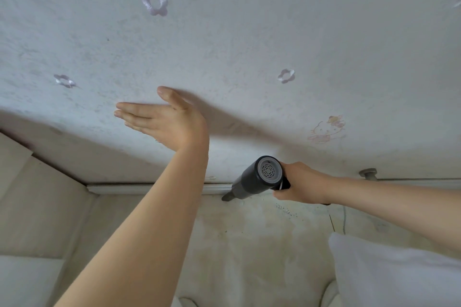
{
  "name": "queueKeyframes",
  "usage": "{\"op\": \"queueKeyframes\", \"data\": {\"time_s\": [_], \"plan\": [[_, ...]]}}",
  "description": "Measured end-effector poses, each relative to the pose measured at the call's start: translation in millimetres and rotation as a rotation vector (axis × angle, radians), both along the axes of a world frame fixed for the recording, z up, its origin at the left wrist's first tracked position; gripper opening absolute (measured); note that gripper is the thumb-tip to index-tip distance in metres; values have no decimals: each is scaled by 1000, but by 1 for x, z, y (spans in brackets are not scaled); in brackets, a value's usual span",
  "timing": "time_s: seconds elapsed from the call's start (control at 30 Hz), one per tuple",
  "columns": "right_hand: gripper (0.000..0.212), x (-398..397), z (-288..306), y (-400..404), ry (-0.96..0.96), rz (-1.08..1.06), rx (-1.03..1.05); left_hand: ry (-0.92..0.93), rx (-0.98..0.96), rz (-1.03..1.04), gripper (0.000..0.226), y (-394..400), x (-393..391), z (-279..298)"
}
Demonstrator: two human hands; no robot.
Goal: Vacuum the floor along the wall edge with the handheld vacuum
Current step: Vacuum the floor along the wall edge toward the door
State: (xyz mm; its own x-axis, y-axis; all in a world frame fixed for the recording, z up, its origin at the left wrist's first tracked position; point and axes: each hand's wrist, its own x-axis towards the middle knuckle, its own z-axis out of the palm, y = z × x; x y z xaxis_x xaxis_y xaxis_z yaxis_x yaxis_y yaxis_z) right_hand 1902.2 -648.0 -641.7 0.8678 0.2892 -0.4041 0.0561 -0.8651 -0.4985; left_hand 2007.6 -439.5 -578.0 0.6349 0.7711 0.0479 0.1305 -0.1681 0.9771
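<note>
Head view: right hand [303, 183] grips handheld vacuum [257, 178].

This is a room in a home, most likely a bedroom or a child's room. The pale textured wall [224, 32] carries small lilac flower decorations [154, 2] and a cartoon kitten sticker [327, 129] at the right. A white skirting board [159, 188] runs where the wall meets the worn beige floor [249, 244]. A doorstop [369, 173] sticks out low on the wall at far right, and soft white bedding [389, 274] shows at near right.
</note>
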Motion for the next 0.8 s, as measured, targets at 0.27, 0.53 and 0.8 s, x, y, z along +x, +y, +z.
{"op": "queueKeyframes", "data": {"time_s": [0.27, 0.53, 0.8], "plan": [[30, 2, 6, 4, -20, 14, -35, -525, 1532, -969, 62, 11, -84, -62], [32, -5, 7, -2, 12, 17, -37, -594, 2318, -675, 78, 57, -7, -15], [32, -6, 19, -8, 54, 27, -97, -377, 2480, -618, 111, 57, -9, -18]]}}
